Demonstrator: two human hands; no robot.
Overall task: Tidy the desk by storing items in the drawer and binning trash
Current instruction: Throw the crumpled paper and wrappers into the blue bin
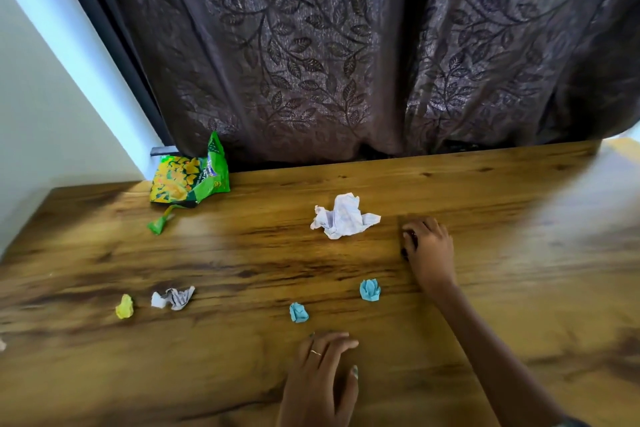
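Note:
Scraps of trash lie on a wooden desk (485, 288). A large crumpled white paper (341, 216) sits mid-desk, just left of my right hand (429, 250), whose fingers are curled down on the wood and hold nothing. My left hand (320, 381) rests flat near the front edge, empty, fingers apart, a ring on one finger. Two small blue paper balls (370, 289) (298, 312) lie between my hands. Farther left are a small white-grey crumpled paper (173, 297) and a yellow paper ball (124, 306). A green-yellow snack wrapper (188, 177) and a torn green strip (159, 224) lie at the back left.
A dark leaf-patterned curtain (346, 45) hangs right behind the desk's back edge. A white wall (41, 97) stands at the left. A pale scrap (2, 345) shows at the left frame edge. No drawer or bin is in view.

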